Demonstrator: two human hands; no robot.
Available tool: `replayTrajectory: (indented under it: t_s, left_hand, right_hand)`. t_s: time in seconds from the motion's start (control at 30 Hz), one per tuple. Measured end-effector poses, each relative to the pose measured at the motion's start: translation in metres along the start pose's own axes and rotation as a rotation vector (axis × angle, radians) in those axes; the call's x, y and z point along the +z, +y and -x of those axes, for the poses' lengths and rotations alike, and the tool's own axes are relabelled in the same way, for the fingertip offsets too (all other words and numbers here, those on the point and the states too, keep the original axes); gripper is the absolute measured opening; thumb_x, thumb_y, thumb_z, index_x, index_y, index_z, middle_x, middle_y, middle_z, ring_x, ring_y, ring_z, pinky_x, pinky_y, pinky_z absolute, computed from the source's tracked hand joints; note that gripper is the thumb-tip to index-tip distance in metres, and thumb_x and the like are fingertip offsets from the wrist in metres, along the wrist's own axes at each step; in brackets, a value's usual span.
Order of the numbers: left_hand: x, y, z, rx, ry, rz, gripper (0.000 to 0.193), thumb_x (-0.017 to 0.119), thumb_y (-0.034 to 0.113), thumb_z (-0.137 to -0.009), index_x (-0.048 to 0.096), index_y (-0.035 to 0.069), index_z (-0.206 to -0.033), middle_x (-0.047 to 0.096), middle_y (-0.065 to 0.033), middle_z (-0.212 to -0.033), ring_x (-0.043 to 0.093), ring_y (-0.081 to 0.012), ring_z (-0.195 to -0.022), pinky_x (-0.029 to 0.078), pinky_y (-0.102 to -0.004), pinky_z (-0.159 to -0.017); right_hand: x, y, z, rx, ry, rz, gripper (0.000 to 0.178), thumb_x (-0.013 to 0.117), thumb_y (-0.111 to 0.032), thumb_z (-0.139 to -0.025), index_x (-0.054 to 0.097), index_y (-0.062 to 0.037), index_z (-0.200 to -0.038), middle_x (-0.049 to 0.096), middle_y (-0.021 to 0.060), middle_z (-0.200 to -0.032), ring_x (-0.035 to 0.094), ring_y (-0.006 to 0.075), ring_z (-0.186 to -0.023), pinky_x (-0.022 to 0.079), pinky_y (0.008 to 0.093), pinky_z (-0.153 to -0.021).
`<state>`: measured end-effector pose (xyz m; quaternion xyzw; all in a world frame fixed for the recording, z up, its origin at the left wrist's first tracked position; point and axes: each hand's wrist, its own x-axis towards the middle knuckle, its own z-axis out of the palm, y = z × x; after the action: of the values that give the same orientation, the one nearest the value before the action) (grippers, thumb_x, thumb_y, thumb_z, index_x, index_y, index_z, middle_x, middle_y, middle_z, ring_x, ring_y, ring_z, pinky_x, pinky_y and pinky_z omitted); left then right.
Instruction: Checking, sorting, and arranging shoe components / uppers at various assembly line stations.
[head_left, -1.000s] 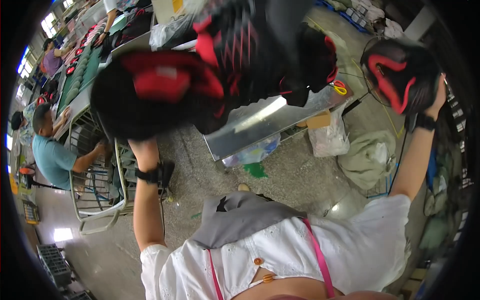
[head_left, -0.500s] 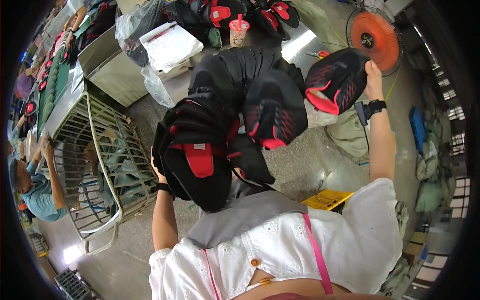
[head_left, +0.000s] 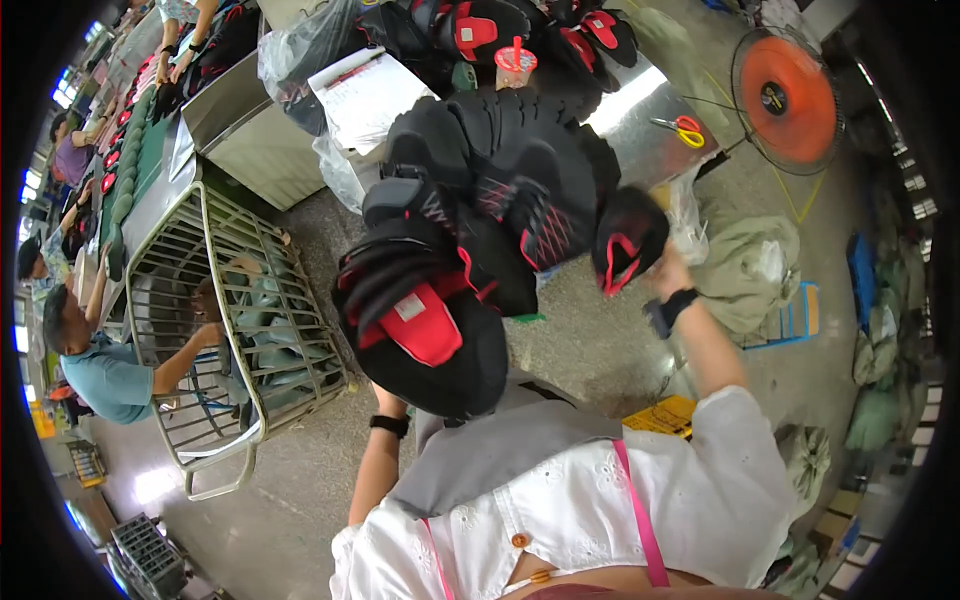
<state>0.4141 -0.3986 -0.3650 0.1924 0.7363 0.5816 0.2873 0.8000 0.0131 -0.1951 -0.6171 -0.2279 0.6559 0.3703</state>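
Many black-and-red shoe uppers (head_left: 490, 250) overlap above the left hand (head_left: 388, 401), probably so it can support them from beneath; its fingers are hidden. The right hand (head_left: 673, 272) seems to have its fingers clamped on a single upper (head_left: 634, 228) beside the rest.

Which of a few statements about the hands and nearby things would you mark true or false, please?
1. The right hand holds a black-and-red shoe upper. True.
2. The left hand is empty. False: it holds a stack of uppers.
3. The scissors have blue handles. False: one handle loop is red, the other yellow.
4. An orange fan stands right of the metal table. True.
5. The cup has a green straw. False: its straw is red.
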Motion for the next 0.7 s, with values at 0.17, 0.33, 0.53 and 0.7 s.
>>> replayTrajectory:
  t_s: [0.17,0.33,0.53,0.7]
  left_hand:
    - [0.032,0.161,0.020,0.861,-0.171,-0.717,0.049,0.060,0.010,-0.078,0.048,0.011,-0.125,0.043,-0.0161,-0.132,0.034,-0.0338,-0.127,0.016,-0.0528,-0.108]
    - [0.029,0.188,0.043,1.086,-0.779,-0.608,0.012,0.065,0.006,-0.066,0.058,0.011,-0.074,0.044,-0.0134,-0.129,0.032,-0.0422,-0.126,0.043,-0.0482,-0.093]
    - [0.072,0.193,0.007,1.084,-0.576,-0.878,0.049,0.066,0.017,-0.068,0.053,0.012,-0.115,0.024,-0.0128,-0.145,0.018,-0.0402,-0.134,0.031,-0.0567,-0.099]
    - [0.084,0.202,-0.052,0.958,-0.456,-1.157,0.053,0.064,0.014,-0.070,0.052,0.015,-0.122,0.017,-0.0093,-0.149,0.014,-0.0361,-0.137,0.031,-0.0523,-0.098]
  right_hand:
    - [0.027,0.110,-0.025,-0.651,-0.466,0.331,0.056,0.043,-0.047,-0.090,0.043,-0.0084,-0.131,0.048,0.0116,-0.131,0.046,0.0274,-0.119,0.034,0.0408,-0.103]
    - [0.116,0.044,-0.002,-0.220,-0.496,-0.275,0.057,0.038,-0.053,-0.091,0.047,-0.0105,-0.127,0.051,0.0079,-0.128,0.053,0.0282,-0.110,0.041,0.0431,-0.096]
    - [0.083,0.030,-0.024,0.016,-0.269,-0.117,0.064,0.036,-0.062,-0.088,0.048,-0.0131,-0.127,0.053,0.0075,-0.125,0.054,0.0257,-0.106,0.042,0.0431,-0.093]
    - [0.087,0.050,0.006,0.018,-0.491,-0.335,0.069,0.037,-0.062,-0.086,0.039,-0.0119,-0.134,0.045,0.0081,-0.134,0.045,0.0246,-0.120,0.033,0.0422,-0.104]
